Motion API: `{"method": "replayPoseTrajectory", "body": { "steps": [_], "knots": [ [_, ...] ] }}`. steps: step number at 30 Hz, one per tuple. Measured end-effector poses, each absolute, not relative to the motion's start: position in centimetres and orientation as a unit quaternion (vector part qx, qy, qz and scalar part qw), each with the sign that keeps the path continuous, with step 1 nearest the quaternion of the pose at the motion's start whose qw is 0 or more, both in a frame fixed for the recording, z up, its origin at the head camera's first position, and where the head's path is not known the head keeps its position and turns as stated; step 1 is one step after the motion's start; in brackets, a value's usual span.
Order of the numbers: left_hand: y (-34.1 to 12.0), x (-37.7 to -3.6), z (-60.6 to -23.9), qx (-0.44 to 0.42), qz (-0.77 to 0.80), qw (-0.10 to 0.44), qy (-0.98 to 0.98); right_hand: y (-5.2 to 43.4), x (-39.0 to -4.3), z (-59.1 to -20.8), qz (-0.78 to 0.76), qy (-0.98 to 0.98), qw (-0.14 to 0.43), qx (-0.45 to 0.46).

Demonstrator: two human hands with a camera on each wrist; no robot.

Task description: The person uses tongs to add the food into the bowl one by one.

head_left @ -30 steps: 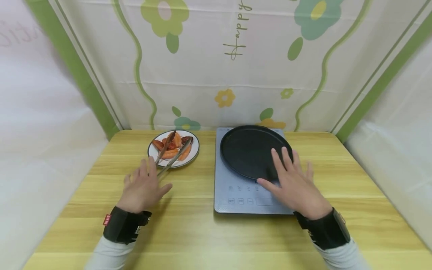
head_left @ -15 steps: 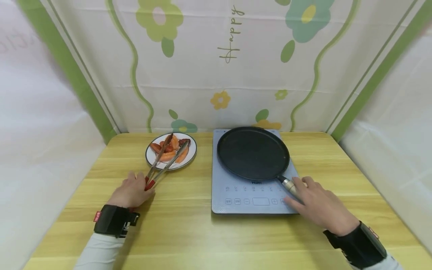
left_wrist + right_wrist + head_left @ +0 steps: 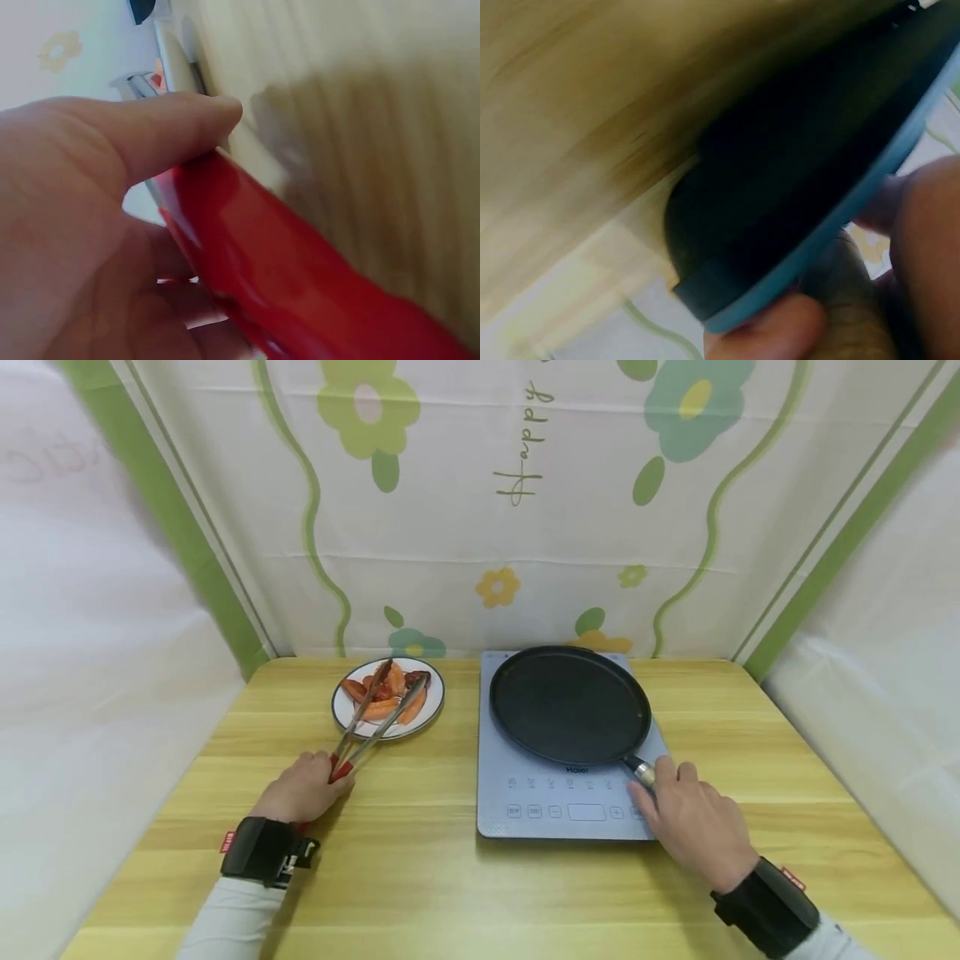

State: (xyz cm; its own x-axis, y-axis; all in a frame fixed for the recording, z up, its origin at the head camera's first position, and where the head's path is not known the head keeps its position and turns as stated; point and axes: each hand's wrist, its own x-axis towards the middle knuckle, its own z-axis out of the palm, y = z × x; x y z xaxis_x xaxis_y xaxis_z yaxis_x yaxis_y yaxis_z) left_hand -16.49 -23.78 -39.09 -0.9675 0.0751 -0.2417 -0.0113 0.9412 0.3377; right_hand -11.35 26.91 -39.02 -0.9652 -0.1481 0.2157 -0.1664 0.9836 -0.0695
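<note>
My left hand [image 3: 303, 787] grips the red handles of a pair of tongs [image 3: 382, 729]; the left wrist view shows the thumb on top of a red handle [image 3: 277, 255] with fingers beneath. The metal arms of the tongs stand spread, their tips over reddish-orange pieces of food [image 3: 375, 708] on a white, dark-rimmed plate [image 3: 344, 707]. On the right, my right hand [image 3: 697, 818] holds the handle [image 3: 642, 771] of a flat black pan [image 3: 570, 706]. The pan sits on a grey induction cooktop [image 3: 498, 793]. Most of the pan's handle is hidden under that hand.
A wooden table [image 3: 420, 885] carries everything. Right behind it hangs a white curtain [image 3: 450, 518] with printed flowers, and white cloth sides rise at left and right. The cooktop's touch controls [image 3: 585, 812] face the person, left of the right hand.
Both hands were spread open above the table a second ago. The left has come down and taken hold of the tongs; the right has come down onto the pan's handle. Pan and plate stay put.
</note>
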Motion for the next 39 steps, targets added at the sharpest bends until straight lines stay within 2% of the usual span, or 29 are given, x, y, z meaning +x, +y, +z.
{"method": "replayPoseTrajectory", "body": {
  "steps": [9, 21, 27, 32, 39],
  "knots": [
    [-24.0, -15.9, -39.6, 0.036, 0.183, 0.094, 0.978, 26.9, -11.4, -39.6, 0.020, -0.986, 0.138, 0.092],
    [-25.1, -15.9, -38.4, 0.045, 0.243, 0.112, 0.963, 26.4, -11.4, -39.9, 0.001, -0.989, 0.126, 0.073],
    [-25.8, -16.6, -37.0, 0.047, 0.256, 0.123, 0.958, 26.2, -11.5, -40.2, -0.002, -0.987, 0.140, 0.078],
    [-26.1, -17.0, -36.8, 0.039, 0.248, 0.114, 0.961, 26.1, -11.7, -40.3, 0.007, -0.988, 0.132, 0.084],
    [-25.7, -17.8, -36.8, 0.034, 0.254, 0.096, 0.962, 26.8, -11.7, -40.1, -0.003, -0.983, 0.153, 0.099]
  ]
}}
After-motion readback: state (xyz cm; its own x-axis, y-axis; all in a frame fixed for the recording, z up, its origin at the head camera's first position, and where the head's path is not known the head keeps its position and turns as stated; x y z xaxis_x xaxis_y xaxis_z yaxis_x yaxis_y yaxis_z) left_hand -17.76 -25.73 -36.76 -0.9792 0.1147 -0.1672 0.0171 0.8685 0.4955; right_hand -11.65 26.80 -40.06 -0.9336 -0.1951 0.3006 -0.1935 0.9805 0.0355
